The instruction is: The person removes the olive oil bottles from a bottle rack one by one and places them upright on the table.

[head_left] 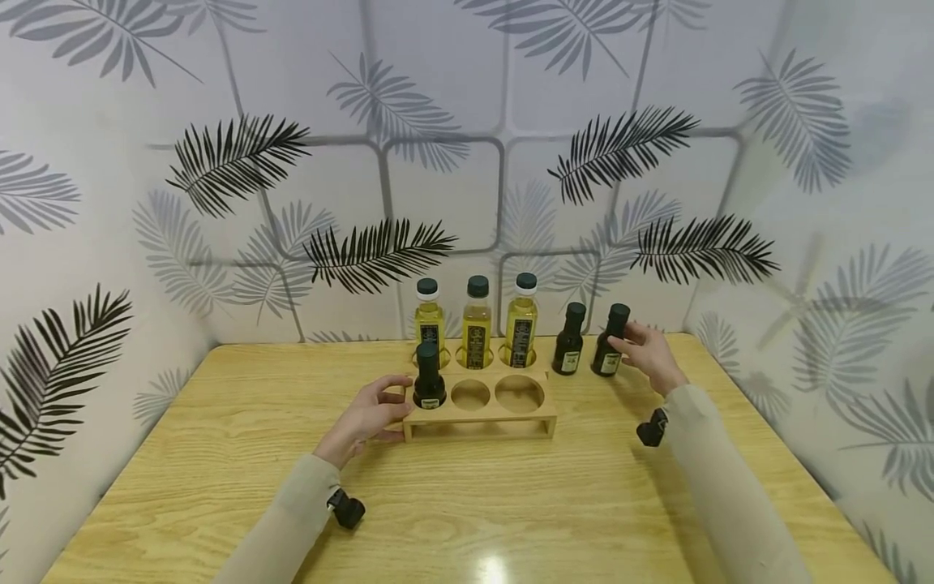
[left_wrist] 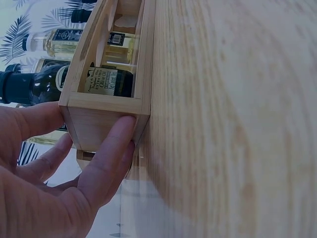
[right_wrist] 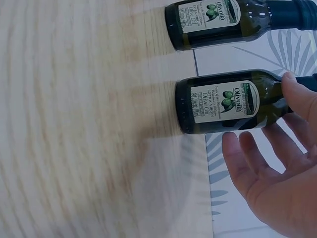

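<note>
Nearest, pale sleeves (head_left: 292, 503) with black wrist cameras (head_left: 349, 513). Beyond, on the wood-grained desk (head_left: 438, 503), a two-tier wooden rack (head_left: 481, 415), gripped at its left end by the left hand (head_left: 368, 415), fingertips against the end panel. In its front left hole, upright, a small dark bottle (head_left: 428, 381). Farther back, right of the rack, a labelled olive oil bottle (head_left: 608, 347), pinched at the neck by the right hand (head_left: 649, 353); just left of it, a matching bottle (head_left: 567, 350). Along the rear tier, three dark-capped yellow bottles (head_left: 477, 332). Farthest, leaf-patterned wallpaper (head_left: 445, 186).
</note>
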`<state>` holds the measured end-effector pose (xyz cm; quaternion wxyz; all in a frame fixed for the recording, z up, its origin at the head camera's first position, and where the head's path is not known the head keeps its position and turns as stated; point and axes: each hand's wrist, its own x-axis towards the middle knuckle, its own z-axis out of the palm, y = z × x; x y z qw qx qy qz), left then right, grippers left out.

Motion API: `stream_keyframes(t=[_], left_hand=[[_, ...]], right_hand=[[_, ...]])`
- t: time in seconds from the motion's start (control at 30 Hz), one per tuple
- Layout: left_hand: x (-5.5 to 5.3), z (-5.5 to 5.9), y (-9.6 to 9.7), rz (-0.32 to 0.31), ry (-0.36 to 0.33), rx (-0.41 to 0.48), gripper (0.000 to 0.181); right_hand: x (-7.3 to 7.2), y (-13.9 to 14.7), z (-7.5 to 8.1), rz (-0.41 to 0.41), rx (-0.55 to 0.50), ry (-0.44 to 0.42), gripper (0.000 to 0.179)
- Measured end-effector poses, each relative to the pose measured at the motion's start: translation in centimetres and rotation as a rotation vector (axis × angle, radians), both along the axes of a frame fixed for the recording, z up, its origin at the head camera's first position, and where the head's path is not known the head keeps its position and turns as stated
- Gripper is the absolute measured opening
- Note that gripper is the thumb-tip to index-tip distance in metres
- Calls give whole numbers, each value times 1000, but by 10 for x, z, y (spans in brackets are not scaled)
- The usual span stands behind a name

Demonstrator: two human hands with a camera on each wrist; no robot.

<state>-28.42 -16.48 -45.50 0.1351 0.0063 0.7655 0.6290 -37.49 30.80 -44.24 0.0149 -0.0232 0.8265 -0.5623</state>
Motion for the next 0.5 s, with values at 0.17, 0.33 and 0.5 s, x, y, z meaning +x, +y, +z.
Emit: stream_keyframes(t=[0.17,0.33,0.5], left_hand=[[1,-1,1,13,-10,11,46],[2,0,1,16,-6,6,47],[1,1,0,15,4,-1,47]], right_hand=[[8,-3,-6,-71,-47,51,64],[14,-11,-6,-210,-55,92,57],[16,-20,-3,-282,-46,85,53]])
